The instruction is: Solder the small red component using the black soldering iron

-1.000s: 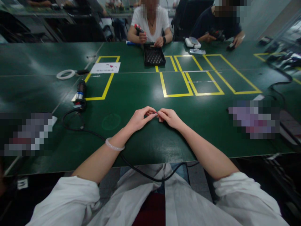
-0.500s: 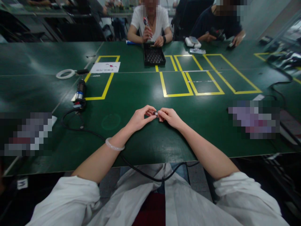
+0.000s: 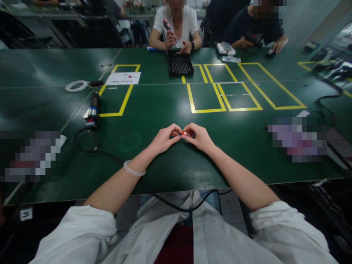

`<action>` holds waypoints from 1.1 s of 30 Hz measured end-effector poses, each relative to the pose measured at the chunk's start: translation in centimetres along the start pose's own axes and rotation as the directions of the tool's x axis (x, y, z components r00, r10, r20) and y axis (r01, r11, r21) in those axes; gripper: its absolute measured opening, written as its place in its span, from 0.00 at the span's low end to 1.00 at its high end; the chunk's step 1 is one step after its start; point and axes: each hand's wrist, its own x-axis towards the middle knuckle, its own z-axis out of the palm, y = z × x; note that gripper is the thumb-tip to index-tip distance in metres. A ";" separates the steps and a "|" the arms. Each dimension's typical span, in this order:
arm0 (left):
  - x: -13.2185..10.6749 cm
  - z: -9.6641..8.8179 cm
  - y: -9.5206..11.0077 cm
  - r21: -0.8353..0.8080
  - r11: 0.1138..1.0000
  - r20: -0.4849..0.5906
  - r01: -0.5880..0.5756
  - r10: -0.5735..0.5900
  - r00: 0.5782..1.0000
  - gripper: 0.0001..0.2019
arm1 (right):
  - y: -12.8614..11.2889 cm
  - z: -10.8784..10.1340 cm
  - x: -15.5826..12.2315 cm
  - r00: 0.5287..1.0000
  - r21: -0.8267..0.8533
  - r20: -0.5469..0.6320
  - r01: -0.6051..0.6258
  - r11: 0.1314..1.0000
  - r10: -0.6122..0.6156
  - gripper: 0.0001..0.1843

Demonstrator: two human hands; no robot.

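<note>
My left hand [image 3: 164,139] and my right hand [image 3: 198,137] meet over the green table [image 3: 154,110], fingertips pinched together. Between them sits a tiny part [image 3: 183,133] that shows a red-orange and silvery glint; both hands grip it. It is too small to name. A pale bangle [image 3: 133,170] circles my left wrist. My forearms rest on the table's near edge.
An electric screwdriver [image 3: 94,107] lies to the left, its black cable [image 3: 115,157] running under my left arm. A white tape roll [image 3: 77,86] and paper label [image 3: 123,78] lie beyond. A black parts tray [image 3: 180,65] stands before a person opposite. Yellow tape rectangles [image 3: 206,97] mark the table.
My fingers have turned the small part, which now shows a red-orange face. Both hands curled slightly closer. The person opposite raised a red-tipped tool.
</note>
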 end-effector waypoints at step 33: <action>0.2 -5.7 -0.5 0.582 0.813 -0.122 -0.015 0.106 0.987 0.22 | 1.4 -0.3 0.1 0.992 0.140 0.021 -0.123 0.982 0.121 0.10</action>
